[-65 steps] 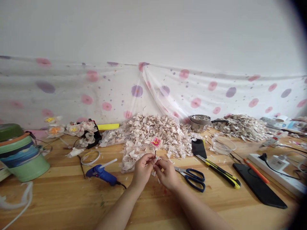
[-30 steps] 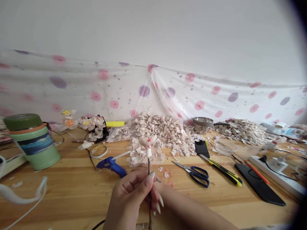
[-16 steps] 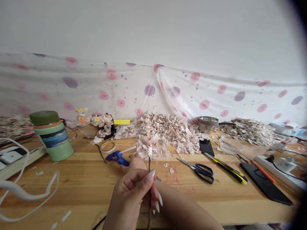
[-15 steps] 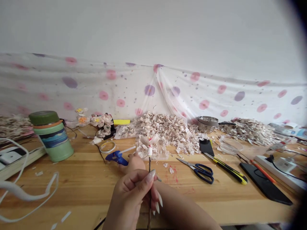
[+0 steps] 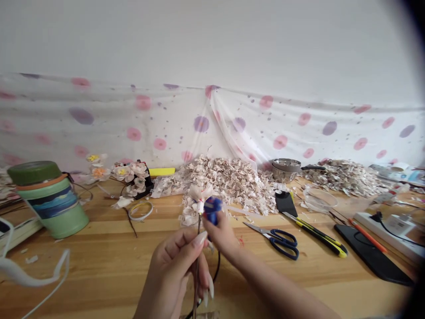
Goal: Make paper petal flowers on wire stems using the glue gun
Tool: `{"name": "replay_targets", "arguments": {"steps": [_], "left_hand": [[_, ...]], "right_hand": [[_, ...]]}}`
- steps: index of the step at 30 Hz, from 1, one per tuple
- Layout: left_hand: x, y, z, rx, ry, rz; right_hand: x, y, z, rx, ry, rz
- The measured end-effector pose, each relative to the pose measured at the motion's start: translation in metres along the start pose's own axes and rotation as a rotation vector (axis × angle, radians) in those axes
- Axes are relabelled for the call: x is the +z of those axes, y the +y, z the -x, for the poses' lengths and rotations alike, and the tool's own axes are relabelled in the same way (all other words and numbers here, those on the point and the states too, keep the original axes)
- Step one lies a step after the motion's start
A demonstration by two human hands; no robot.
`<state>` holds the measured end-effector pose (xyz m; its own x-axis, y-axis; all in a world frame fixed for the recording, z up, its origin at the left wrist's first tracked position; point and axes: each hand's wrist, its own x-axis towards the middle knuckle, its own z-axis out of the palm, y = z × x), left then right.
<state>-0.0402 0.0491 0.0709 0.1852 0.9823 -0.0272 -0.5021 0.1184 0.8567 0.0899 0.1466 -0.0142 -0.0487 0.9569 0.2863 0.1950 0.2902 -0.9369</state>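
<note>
Between thumb and fingers, my left hand (image 5: pixel 177 266) pinches the thin brown stem of a pale artificial flower (image 5: pixel 200 195), which stands upright with its white petals at the top. Just to the right of the flower, my right hand (image 5: pixel 223 235) is wrapped round a blue glue gun (image 5: pixel 213 210). The glue gun is blurred by motion, and a pale glue stick points out of it to the right. Its black cord hangs down behind my left hand. Whether the nozzle touches the flower I cannot tell.
Behind the flower lies a big heap of pale petals (image 5: pixel 229 179). Scissors (image 5: pixel 280 239), a yellow-black utility knife (image 5: pixel 318 235) and a black phone (image 5: pixel 372 254) lie to the right, near a white power strip (image 5: pixel 392 232). A green thermos (image 5: pixel 55 199) and finished flowers (image 5: pixel 131 175) stand left.
My right hand has picked the glue gun up from the table and brought it rightward beside the flower. My left hand still holds the stem. The view has shifted slightly right.
</note>
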Motion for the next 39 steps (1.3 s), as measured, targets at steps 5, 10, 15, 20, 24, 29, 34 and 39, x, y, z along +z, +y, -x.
{"name": "replay_targets", "arguments": {"steps": [5,10,15,20,24,29,34,39], "left_hand": [[0.001,-0.03,-0.044,-0.022,-0.042,-0.074],[-0.011,-0.068,-0.086,-0.06,0.014,-0.094],[-0.028,-0.088,-0.092,-0.124,0.043,-0.094],[-0.041,-0.097,-0.091,-0.204,0.078,-0.096],[-0.049,-0.104,-0.091,-0.243,0.049,-0.086],[-0.051,-0.106,-0.087,-0.283,0.009,-0.065],[-0.049,-0.104,-0.083,-0.288,0.012,-0.057],[-0.047,-0.105,-0.084,-0.303,-0.003,-0.041]], "right_hand": [[-0.057,0.006,0.013,0.003,0.312,-0.142],[-0.066,0.009,0.037,-0.024,0.305,-0.162],[-0.056,0.013,0.046,-0.203,0.12,0.254],[-0.055,0.021,0.044,-0.195,0.103,0.4],[-0.056,0.032,0.044,-0.163,0.13,0.466],[-0.056,0.038,0.048,-0.068,0.073,0.466],[-0.054,0.043,0.05,0.013,0.062,0.456],[-0.053,0.041,0.049,0.028,0.05,0.448]]}}
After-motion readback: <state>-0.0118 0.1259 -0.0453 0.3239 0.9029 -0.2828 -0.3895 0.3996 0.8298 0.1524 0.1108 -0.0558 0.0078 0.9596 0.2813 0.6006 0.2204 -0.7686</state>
